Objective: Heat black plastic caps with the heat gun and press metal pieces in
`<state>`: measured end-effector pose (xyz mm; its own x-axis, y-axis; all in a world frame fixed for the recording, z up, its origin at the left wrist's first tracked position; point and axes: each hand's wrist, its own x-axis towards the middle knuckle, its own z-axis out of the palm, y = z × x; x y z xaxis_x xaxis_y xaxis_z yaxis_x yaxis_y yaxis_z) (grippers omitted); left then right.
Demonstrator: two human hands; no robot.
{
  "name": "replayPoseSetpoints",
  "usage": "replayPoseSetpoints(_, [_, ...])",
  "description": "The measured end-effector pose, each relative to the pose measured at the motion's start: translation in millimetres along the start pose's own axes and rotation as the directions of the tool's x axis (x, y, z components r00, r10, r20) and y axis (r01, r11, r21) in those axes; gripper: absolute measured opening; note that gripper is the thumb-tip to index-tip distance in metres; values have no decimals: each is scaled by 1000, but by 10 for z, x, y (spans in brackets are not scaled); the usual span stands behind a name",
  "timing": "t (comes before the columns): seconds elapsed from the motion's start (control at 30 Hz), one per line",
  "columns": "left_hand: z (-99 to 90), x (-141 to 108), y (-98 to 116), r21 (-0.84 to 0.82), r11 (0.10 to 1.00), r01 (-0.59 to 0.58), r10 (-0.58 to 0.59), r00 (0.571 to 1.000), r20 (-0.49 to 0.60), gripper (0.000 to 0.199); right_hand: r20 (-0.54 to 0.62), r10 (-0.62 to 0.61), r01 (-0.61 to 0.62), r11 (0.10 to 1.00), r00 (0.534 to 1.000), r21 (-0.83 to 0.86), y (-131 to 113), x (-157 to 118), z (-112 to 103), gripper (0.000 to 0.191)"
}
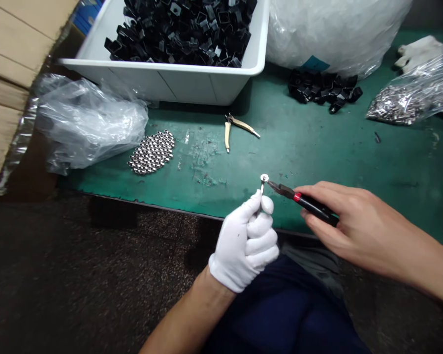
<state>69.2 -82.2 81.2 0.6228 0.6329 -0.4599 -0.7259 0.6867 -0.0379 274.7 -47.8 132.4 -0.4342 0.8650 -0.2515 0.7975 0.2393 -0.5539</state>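
In a white glove, my left hand (246,241) pinches a small shiny metal part (264,180) between thumb and forefinger, its ring-shaped end pointing up. My bare right hand (349,221) is wrapped round black-handled pliers (315,207) with a red band. The jaw tips are at the ring end of the metal part; whether they grip it I cannot tell. Both hands are over the front edge of the green bench (239,167). A second pair of pliers with cream handles (239,125) lies spread on the bench beyond my left hand.
A white bin (206,81) of black clips (192,32) stands at the back. To the left are a crumpled plastic bag (96,123) and a cluster of metal tubes (151,152). Loose black clips (323,89), a large clear bag (332,29) and a bag of metal parts (402,103) lie right.
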Motion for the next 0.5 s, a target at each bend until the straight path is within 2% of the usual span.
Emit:
replayPoseSetpoints(0.13, [16,-11,-17,18,1000,-20,20,1000,-9,36,116,30,-46,989,993,137,-80,-29,10,19])
replayPoseSetpoints(0.3, [46,-12,-27,53,998,-42,44,998,-51,36,231,57,-134,934,971,332,-100,-47,5,22])
replayPoseSetpoints(0.4, [56,-8,-50,67,996,-62,67,995,-72,34,290,89,-199,905,953,375,-78,-50,-8,23])
replayPoseSetpoints(0.5, [63,-3,-74,77,994,-73,79,994,-79,33,299,103,-216,901,949,376,-63,-49,-17,22])
